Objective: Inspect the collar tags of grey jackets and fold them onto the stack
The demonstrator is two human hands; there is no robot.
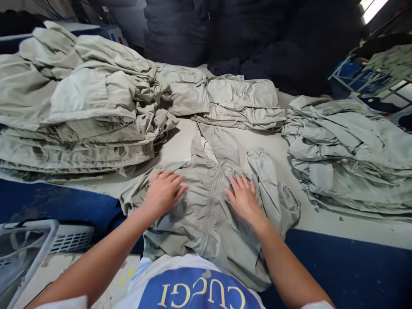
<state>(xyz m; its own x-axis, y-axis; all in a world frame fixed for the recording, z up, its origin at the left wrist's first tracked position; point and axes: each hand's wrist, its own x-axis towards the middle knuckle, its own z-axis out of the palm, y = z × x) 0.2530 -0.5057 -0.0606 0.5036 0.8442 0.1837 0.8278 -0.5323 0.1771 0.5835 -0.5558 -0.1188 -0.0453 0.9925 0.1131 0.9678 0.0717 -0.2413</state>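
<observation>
A grey-green zip-front jacket (199,206) is spread before me, its collar end pointing away and its lower part hanging over the table's front edge against my shirt. My left hand (165,191), slightly blurred, rests on or just above the jacket's left side with fingers apart. On the other side of the zip, my right hand (243,197) lies flat with fingers spread near the jacket's right sleeve (265,180). That sleeve is bent in beside the body of the jacket. Neither hand grips any cloth.
A tall pile of similar jackets (96,94) stands at the left, another pile (350,159) at the right. Folded jackets (241,101) lie across the back of the pale table (180,139). Dark cloth stacks (257,43) rise behind. A white plastic basket (72,236) sits low at left.
</observation>
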